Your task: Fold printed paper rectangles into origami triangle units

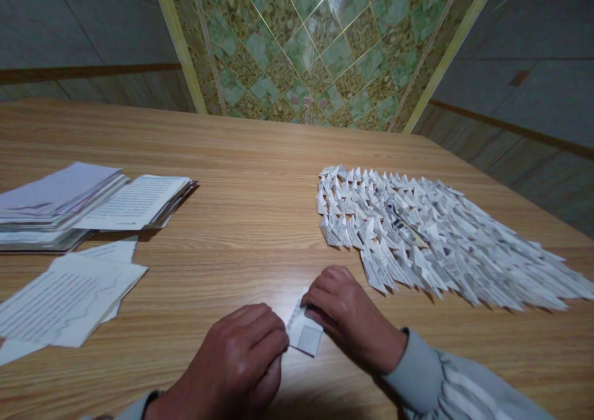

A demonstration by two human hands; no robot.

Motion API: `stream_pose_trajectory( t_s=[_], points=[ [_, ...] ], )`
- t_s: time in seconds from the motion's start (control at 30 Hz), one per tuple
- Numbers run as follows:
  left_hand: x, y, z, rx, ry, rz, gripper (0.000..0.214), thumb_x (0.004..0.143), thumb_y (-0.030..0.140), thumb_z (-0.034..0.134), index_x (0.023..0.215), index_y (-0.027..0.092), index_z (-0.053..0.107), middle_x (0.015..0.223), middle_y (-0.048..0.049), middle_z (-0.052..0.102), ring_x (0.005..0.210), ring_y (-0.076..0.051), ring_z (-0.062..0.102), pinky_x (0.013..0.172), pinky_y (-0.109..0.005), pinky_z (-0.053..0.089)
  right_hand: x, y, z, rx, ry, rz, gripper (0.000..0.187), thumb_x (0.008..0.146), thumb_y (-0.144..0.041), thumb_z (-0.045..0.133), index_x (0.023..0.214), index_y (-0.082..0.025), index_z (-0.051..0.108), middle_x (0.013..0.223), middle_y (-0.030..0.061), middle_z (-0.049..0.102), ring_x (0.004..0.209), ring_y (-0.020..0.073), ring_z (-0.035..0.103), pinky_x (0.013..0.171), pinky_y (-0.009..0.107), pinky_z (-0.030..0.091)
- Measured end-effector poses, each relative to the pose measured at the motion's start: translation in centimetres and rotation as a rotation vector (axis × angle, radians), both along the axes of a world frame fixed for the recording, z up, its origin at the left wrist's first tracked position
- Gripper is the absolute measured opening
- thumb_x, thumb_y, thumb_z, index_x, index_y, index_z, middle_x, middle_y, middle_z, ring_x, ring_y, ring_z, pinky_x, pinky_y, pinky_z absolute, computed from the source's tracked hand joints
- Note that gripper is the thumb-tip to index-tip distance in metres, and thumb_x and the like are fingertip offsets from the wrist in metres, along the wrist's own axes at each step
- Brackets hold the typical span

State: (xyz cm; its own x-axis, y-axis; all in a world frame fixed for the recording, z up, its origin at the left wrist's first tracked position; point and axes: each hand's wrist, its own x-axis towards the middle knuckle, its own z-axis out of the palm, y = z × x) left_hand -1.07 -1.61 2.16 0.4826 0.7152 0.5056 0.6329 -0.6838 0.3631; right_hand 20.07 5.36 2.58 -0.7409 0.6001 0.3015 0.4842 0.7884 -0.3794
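Observation:
A small folded piece of printed paper (pixel 306 336) lies between my hands near the front of the wooden table. My left hand (pixel 244 352) is closed at its left edge, fingers curled and the fingertips partly hidden. From the upper right, my right hand (pixel 346 312) pinches the paper's far corner between thumb and fingers. A greyish square patch shows on the paper's near part. Beyond my right hand stand rows of small folded paper boats (pixel 417 228), packed close together.
On the left, a stack of papers (pixel 60 191) and a printed pile (pixel 139 203) lie side by side. Loose printed sheets (pixel 69 296) rest nearer to me. The wooden table (pixel 250 203) reaches back toward a patterned green floor (pixel 306 42).

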Motion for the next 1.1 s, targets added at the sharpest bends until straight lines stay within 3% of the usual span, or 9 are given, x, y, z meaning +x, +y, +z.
stream_pose_trajectory(
  t_s=[0.07, 0.27, 0.47, 0.73, 0.87, 0.93, 1.0, 1.1],
  points=[
    [0.0, 0.0, 0.2, 0.012, -0.024, 0.013, 0.023, 0.081, 0.000, 0.048, 0.075, 0.017, 0.062, 0.068, -0.0032, 0.058, 0.062, -0.017, 0.051, 0.054, -0.029, 0.038, -0.2, 0.1, 0.1, 0.039, -0.037, 0.006, 0.021, 0.100, -0.026, 0.056, 0.083, -0.018, 0.064, 0.077, 0.0024, 0.063, 0.080, 0.0179, 0.051, 0.077, 0.032, 0.034],
    [0.8, 0.4, 0.3, 0.101, 0.073, -0.141, 0.036, 0.081, -0.002, 0.051, 0.108, 0.016, 0.067, 0.105, -0.0086, 0.073, 0.087, -0.023, 0.063, 0.077, -0.038, 0.053, -0.6, 0.3, -0.3, 0.072, -0.064, -0.010, 0.024, 0.100, -0.028, 0.057, 0.080, -0.018, 0.064, 0.075, 0.0019, 0.061, 0.079, 0.0178, 0.051, 0.075, 0.032, 0.033],
    [0.8, 0.3, 0.0, 0.022, 0.147, -0.137, 0.038, 0.082, 0.007, 0.059, 0.118, 0.018, 0.065, 0.113, -0.0078, 0.074, 0.095, -0.026, 0.065, 0.080, -0.041, 0.058, -0.7, 0.4, -0.3, 0.057, -0.113, -0.021, 0.014, 0.095, -0.023, 0.065, 0.082, -0.018, 0.064, 0.078, 0.0014, 0.062, 0.081, 0.0182, 0.051, 0.071, 0.031, 0.032],
    [0.8, 0.1, -0.5, -0.020, 0.153, -0.129, 0.045, 0.081, 0.008, 0.058, 0.126, 0.017, 0.060, 0.116, -0.0076, 0.074, 0.098, -0.028, 0.065, 0.081, -0.045, 0.059, -0.8, 0.3, -0.5, 0.074, -0.109, -0.050, 0.002, 0.092, -0.020, 0.068, 0.093, -0.019, 0.066, 0.081, 0.0022, 0.063, 0.083, 0.0197, 0.051, 0.072, 0.031, 0.033],
    [0.4, 0.2, -0.2, -0.102, 0.055, -0.102, 0.035, 0.086, 0.004, 0.050, 0.116, 0.016, 0.061, 0.109, -0.0085, 0.072, 0.098, -0.023, 0.064, 0.083, -0.036, 0.057, -0.9, 0.3, -0.4, 0.081, -0.131, -0.049, 0.004, 0.094, -0.023, 0.066, 0.095, -0.019, 0.067, 0.083, 0.0029, 0.064, 0.085, 0.0205, 0.051, 0.073, 0.032, 0.033],
    [0.2, 0.3, 0.1, -0.057, 0.029, -0.121, 0.026, 0.089, 0.003, 0.047, 0.104, 0.016, 0.063, 0.108, -0.0094, 0.071, 0.097, -0.022, 0.063, 0.083, -0.034, 0.054, -0.9, 0.3, -0.4, 0.088, -0.143, -0.043, 0.006, 0.095, -0.025, 0.065, 0.096, -0.020, 0.067, 0.084, 0.0030, 0.064, 0.085, 0.0207, 0.051, 0.073, 0.032, 0.033],
    [0.1, 0.3, 0.4, 0.023, 0.044, -0.126, 0.021, 0.091, 0.004, 0.047, 0.093, 0.017, 0.064, 0.098, -0.0088, 0.070, 0.086, -0.020, 0.062, 0.072, -0.032, 0.051, -0.9, 0.3, -0.5, 0.093, -0.154, -0.040, 0.007, 0.096, -0.026, 0.063, 0.097, -0.020, 0.067, 0.084, 0.0030, 0.064, 0.085, 0.0208, 0.051, 0.074, 0.032, 0.033],
    [0.1, 0.0, 0.6, 0.130, 0.091, -0.059, 0.022, 0.092, 0.006, 0.048, 0.087, 0.019, 0.065, 0.068, -0.0018, 0.059, 0.058, -0.016, 0.049, 0.052, -0.029, 0.034, -0.8, 0.4, -0.5, 0.104, -0.161, -0.040, 0.009, 0.097, -0.027, 0.061, 0.100, -0.020, 0.067, 0.083, 0.0030, 0.064, 0.084, 0.0209, 0.051, 0.073, 0.033, 0.033]
  ],
)
